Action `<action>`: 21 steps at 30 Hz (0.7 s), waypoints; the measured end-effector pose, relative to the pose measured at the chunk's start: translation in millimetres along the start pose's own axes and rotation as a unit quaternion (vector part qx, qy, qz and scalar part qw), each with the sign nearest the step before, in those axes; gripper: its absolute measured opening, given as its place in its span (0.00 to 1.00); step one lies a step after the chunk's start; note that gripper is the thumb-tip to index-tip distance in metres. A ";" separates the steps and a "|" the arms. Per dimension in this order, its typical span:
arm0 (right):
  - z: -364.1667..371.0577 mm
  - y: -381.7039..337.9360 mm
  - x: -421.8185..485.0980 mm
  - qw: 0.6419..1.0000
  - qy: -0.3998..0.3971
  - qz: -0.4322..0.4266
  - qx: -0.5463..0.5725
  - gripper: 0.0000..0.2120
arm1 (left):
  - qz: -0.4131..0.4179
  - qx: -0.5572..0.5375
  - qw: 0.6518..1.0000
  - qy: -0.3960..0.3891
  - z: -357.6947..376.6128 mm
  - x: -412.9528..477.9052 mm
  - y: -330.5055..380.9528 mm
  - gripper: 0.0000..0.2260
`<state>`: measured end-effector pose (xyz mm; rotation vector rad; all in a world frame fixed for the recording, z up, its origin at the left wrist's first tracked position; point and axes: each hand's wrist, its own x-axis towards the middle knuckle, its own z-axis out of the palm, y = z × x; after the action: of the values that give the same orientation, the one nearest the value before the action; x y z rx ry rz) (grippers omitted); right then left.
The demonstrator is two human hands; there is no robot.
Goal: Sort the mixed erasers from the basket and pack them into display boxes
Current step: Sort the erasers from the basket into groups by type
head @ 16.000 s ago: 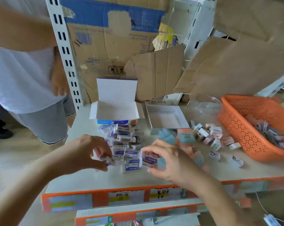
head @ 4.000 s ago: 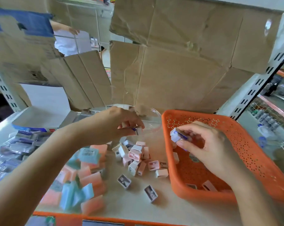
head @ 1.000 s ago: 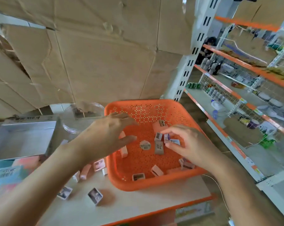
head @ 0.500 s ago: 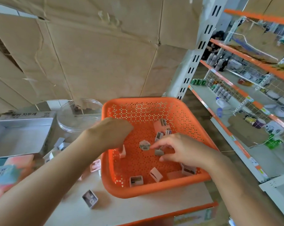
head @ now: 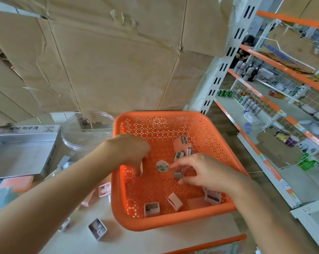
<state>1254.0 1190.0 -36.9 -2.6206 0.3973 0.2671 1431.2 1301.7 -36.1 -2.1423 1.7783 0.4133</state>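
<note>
Hands apart inside orange basket (head: 173, 123), centre frame, picking few erasers (head: 175, 201).
Left hand (head: 131, 153) fingers curl down, grip unclear; right hand (head: 204, 173) loose, index by labelled eraser (head: 162, 166). Grey display box (head: 26, 138) mid-left, clear tub (head: 76, 142) beside it, scattered pieces (head: 97, 229) lower left. Erasers likely light, firm; pinch across short sides. Basket wall blocks sideways exit, so lift over.

Creased cardboard sheets (head: 118, 61) stand behind a clear round plastic tub (head: 85, 136) — to the right, a white slotted upright (head: 226, 52) and wire-mesh shelves (head: 254, 96) stocked with bottles (head: 243, 67).
</note>
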 end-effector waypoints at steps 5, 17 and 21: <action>0.2 -3.8 -1.1 0.998 -0.053 -0.013 0.013 0.18 | 0.041 -0.041 0.998 0.010 -3.2 0.6 2.0 0.20; 10.9 -16.0 -0.4 0.989 -0.129 -0.046 -0.057 0.09 | 0.090 -0.162 0.969 0.164 -3.8 -10.6 1.4 0.16; 11.2 -20.0 -1.1 0.987 -0.135 -0.047 -0.072 0.07 | 0.100 -0.190 0.950 0.225 -7.6 -24.3 -0.8 0.16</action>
<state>1258.1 1212.6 -37.9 -2.6833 0.1671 0.6323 1427.7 1320.2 -19.0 -2.4765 2.3433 0.3580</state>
